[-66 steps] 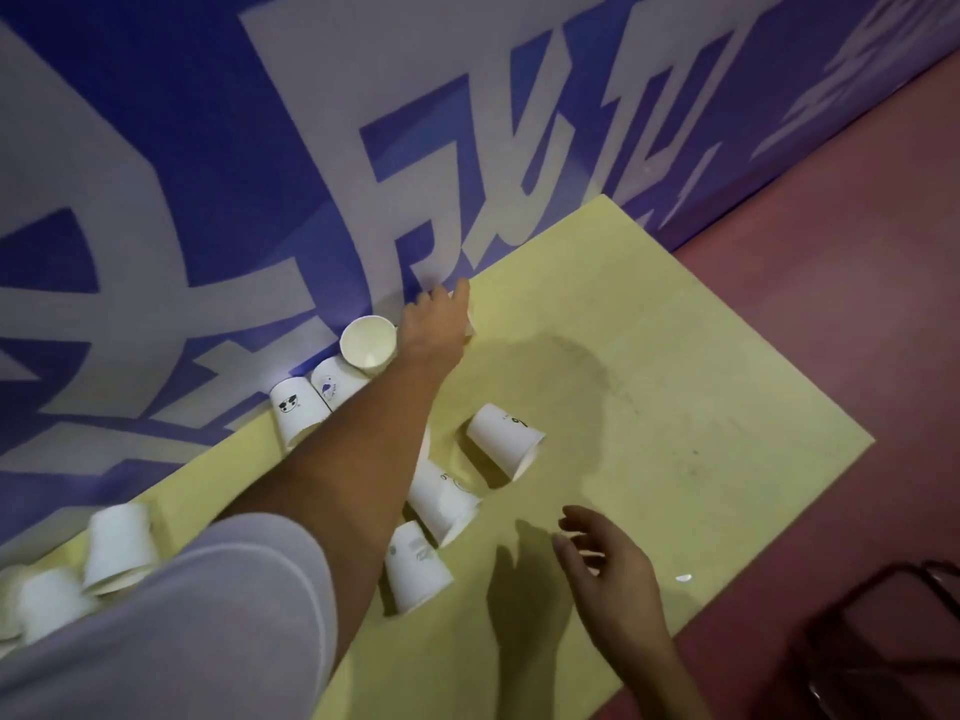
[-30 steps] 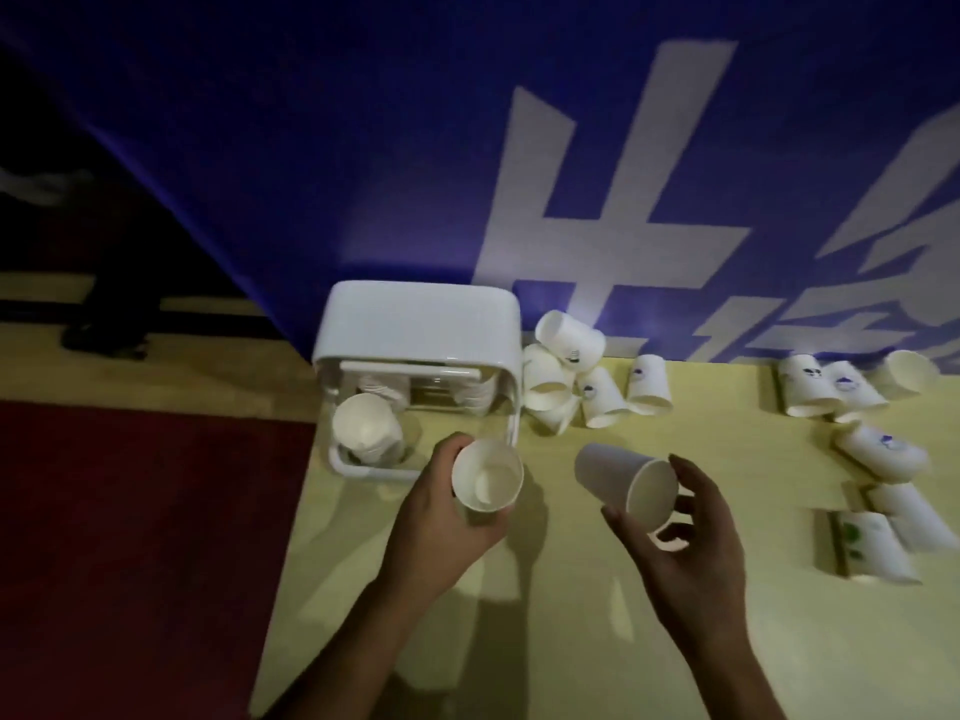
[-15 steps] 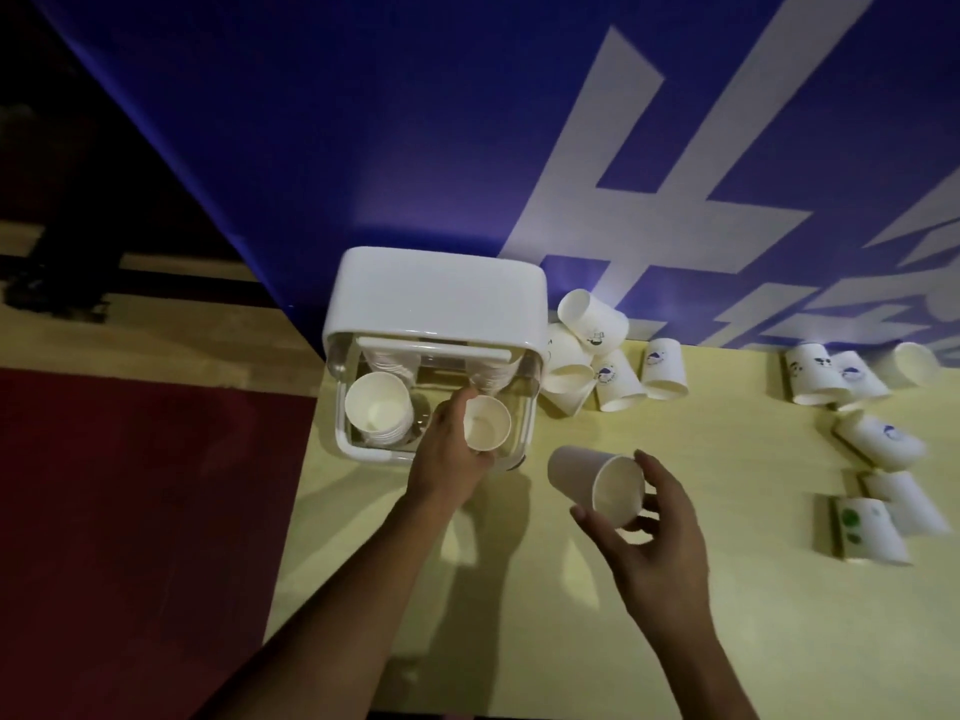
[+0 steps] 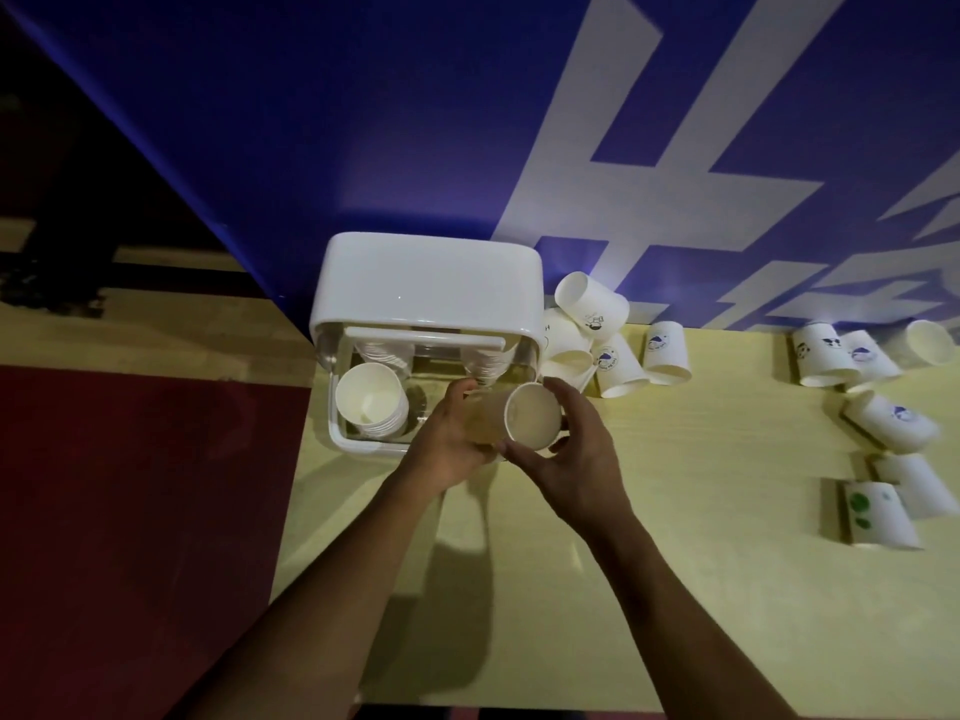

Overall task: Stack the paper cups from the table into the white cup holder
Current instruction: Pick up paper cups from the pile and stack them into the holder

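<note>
The white cup holder (image 4: 431,298) stands at the table's far left corner, with a stack of paper cups (image 4: 370,400) in its left slot. My left hand (image 4: 447,444) reaches into the holder's front right part, closed around a blurred paper cup (image 4: 483,420). My right hand (image 4: 576,459) grips a second paper cup (image 4: 532,415), mouth toward me, pressed against the left hand's cup. I cannot tell whether the two cups are nested. Several loose cups (image 4: 618,363) lie on their sides just right of the holder.
More tipped cups (image 4: 891,420) lie scattered along the right side of the yellow table (image 4: 675,589). A blue banner wall (image 4: 363,122) rises directly behind the holder. The table's left edge drops to a red floor (image 4: 130,511).
My left hand stayed at the holder's right slot with its cup. My right hand carried its cup leftward until it met the left hand.
</note>
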### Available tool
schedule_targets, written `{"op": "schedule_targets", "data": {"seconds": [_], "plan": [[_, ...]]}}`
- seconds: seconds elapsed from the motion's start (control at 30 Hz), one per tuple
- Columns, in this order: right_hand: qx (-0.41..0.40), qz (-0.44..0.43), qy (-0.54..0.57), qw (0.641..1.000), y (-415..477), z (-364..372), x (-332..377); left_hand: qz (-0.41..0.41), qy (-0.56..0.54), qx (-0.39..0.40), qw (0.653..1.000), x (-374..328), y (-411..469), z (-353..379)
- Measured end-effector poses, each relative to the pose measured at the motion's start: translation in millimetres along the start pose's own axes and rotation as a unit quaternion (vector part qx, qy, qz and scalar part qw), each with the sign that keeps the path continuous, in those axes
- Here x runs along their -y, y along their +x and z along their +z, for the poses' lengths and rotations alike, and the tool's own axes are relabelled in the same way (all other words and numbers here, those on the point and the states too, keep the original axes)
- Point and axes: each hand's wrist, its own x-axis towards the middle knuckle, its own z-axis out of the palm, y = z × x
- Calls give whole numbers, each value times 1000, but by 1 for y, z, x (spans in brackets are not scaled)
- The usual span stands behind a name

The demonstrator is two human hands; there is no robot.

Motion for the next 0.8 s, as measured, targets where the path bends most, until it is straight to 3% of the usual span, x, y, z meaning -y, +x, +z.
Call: {"op": "schedule_targets", "data": {"seconds": [0.2,0.4,0.67,0.8], "plan": [[76,-12,-48,996,14,20,-5,-1,-24,11,1000,13,-4,-5],[141,13,-112,984,29,39,-18,8,-126,30,992,25,-5,-10],[232,2,-191,954,47,47,-21,-15,-62,-53,997,27,-4,-3],[206,5,-154,966,38,41,-17,-21,-60,-51,997,18,-8,-5]]}}
